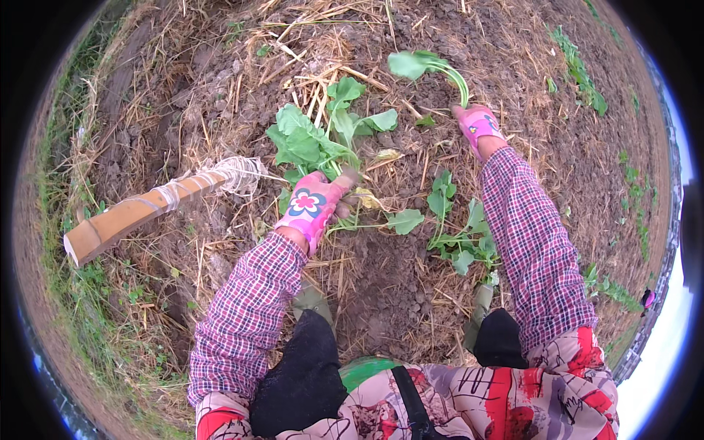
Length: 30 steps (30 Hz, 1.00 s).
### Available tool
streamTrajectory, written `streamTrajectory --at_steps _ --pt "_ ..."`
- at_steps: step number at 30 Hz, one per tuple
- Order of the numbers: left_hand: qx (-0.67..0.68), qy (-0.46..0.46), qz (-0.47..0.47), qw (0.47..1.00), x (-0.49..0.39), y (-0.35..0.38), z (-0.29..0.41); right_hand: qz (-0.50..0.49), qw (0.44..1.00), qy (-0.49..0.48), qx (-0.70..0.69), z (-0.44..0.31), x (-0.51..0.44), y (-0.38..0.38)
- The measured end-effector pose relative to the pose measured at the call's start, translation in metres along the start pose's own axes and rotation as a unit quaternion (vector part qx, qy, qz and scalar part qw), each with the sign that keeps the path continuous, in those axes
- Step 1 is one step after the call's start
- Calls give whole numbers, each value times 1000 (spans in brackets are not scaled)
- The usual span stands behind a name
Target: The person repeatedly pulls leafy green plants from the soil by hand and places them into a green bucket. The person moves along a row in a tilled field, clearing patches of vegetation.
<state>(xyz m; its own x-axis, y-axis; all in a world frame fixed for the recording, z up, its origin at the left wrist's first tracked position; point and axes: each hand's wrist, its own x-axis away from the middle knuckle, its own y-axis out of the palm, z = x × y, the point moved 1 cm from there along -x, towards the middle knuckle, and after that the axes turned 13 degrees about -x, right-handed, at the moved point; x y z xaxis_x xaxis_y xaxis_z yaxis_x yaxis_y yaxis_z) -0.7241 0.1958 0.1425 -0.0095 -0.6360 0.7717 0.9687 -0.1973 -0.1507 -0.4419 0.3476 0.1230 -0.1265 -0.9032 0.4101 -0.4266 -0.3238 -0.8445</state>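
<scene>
My right hand [477, 127], in a pink fingerless glove with a flower print, grips a leafy green plant [455, 80] by its lower stems. Its leaves bend over to the left, slightly blurred. My left hand [316, 204], gloved alike, is low among a clump of broad-leaved green plants [308, 144]. Stems run down to its fingers, which are partly blurred; whether they close on any stem cannot be made out. A yellowed leaf [367, 198] lies just beyond the fingertips. More leafy plants [465, 242] stand in the soil below my right forearm.
Left of my left hand is a curved wooden handle [143, 212], its far end wrapped in pale string or plastic [239, 173]. Straw litters the brown soil [379, 286]. Green plastic [366, 374] shows between my knees. Grass [82, 297] edges the left; plant rows [583, 71] run at right.
</scene>
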Motion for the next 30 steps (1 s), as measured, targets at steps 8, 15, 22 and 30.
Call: streamTrajectory --at_steps 8,15,22,30 --pt "-40 13 12 999 3 -2 -3 -192 955 -200 -103 -72 116 79" --pt "-13 107 26 994 30 -8 5 -97 970 -213 -63 -106 151 34" --pt "57 176 -139 973 100 -27 -30 -193 928 -318 -28 -132 252 -5" --pt "153 131 68 977 150 -84 -160 -223 860 -457 -37 -186 303 117"
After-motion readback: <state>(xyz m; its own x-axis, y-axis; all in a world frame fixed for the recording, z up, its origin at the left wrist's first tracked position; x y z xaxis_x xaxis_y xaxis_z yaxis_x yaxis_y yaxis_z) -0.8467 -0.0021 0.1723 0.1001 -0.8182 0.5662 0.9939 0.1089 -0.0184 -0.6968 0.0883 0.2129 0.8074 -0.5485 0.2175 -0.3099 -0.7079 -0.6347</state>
